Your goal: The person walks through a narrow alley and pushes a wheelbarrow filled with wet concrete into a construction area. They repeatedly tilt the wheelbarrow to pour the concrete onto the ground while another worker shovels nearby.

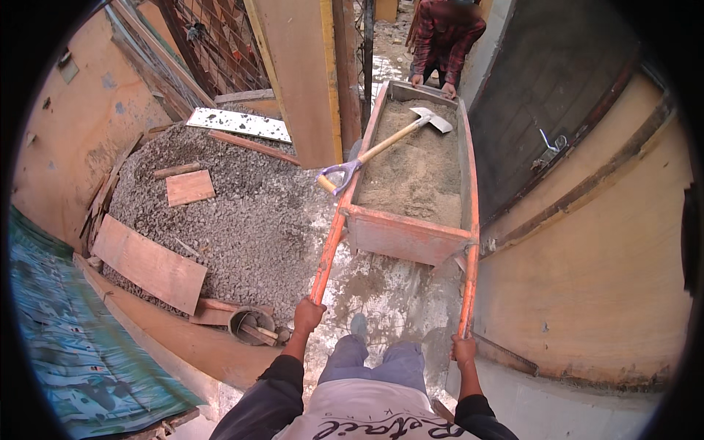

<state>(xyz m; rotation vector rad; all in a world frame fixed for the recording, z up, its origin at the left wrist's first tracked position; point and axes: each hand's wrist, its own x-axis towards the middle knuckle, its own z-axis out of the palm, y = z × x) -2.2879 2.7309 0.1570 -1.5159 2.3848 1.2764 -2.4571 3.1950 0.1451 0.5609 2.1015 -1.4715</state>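
Note:
My left hand [309, 315] is closed round the end of the left orange handle of a wheelbarrow [411, 236]. Round the right handle my right hand [463, 349] is closed as well. The long box-shaped tray in front of me is filled with sand [411, 172]. Across it lies a shovel [396, 139], its blade on the sand and its purple and yellow grip over the left rim. At the far end a person in a red checked shirt [446, 44] bends over with both hands on the tray's front edge. The wheel is hidden.
Left of the barrow spreads a gravel heap [242, 213] with loose boards [150, 262] and a bucket [253, 325] at its near edge. A plywood panel [297, 81] stands upright beside the barrow. To the right are a dark door [546, 95] with a handle and a plywood wall [587, 293].

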